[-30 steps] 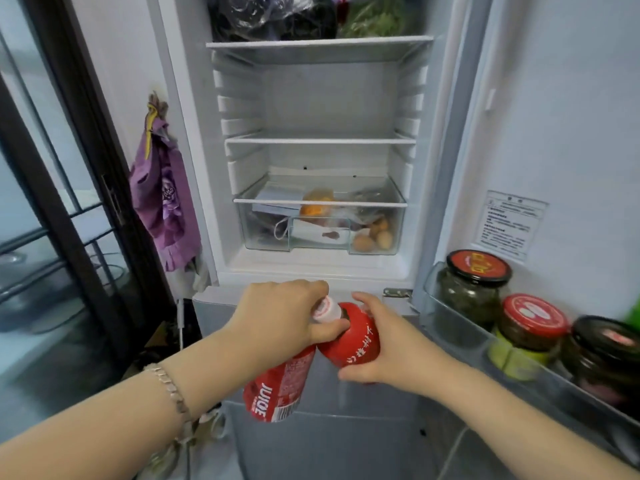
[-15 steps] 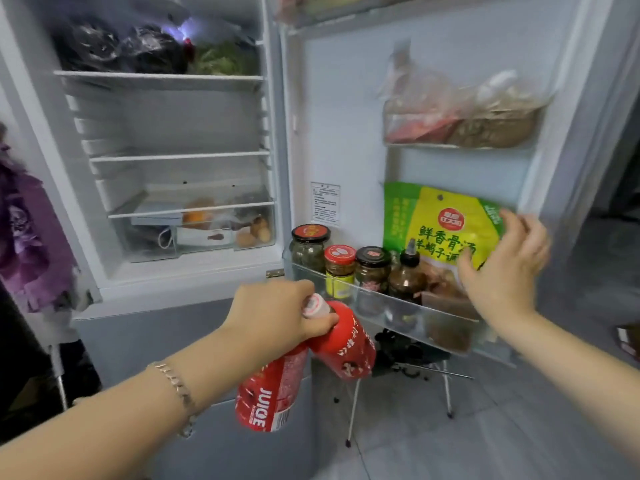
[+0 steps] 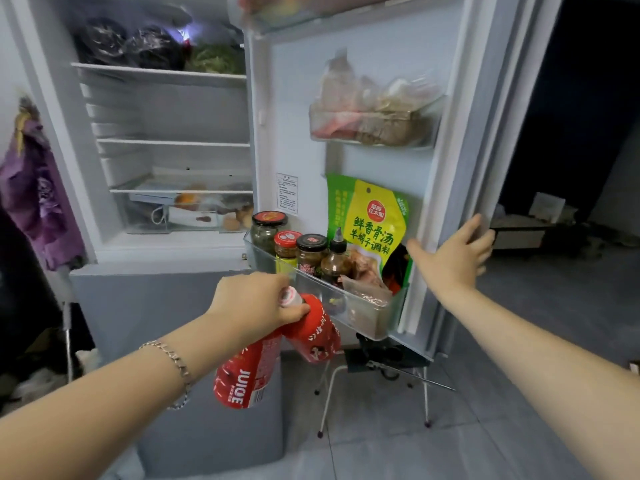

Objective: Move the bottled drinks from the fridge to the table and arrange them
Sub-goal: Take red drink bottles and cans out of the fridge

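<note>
1. Now, at the fingers: my left hand (image 3: 256, 303) has its fingers curled over the necks of both red bottles at once. The JUICE bottle (image 3: 242, 375) hangs almost straight down. The second bottle (image 3: 315, 334) splays out to the right, its white cap showing by the thumb.
2. That grip is my main worry. Two smooth, rounded necks share one hand, and the glossy sleeve labels are likely cold and slick. Either bottle could twist loose and drop onto the hard tiled floor (image 3: 519, 341).
3. My right hand (image 3: 453, 258) holds nothing, its fingers straight and spread at the outer edge of the fridge door (image 3: 460, 133). I judge it is placed to swing the door shut.
4. The second bottle hangs just below the near front corner of the clear door shelf (image 3: 363, 313), which looks like thin rigid plastic. A closing door could clip the bottle.
5. Glass jars (image 3: 268, 230) with flat lids and a limp, shiny seasoning pouch (image 3: 370, 223) crowd that shelf. A hard slam may topple them.
6. Both bottles are outside the fridge (image 3: 166, 112), in front of its lower compartment. The table is not in view.
</note>
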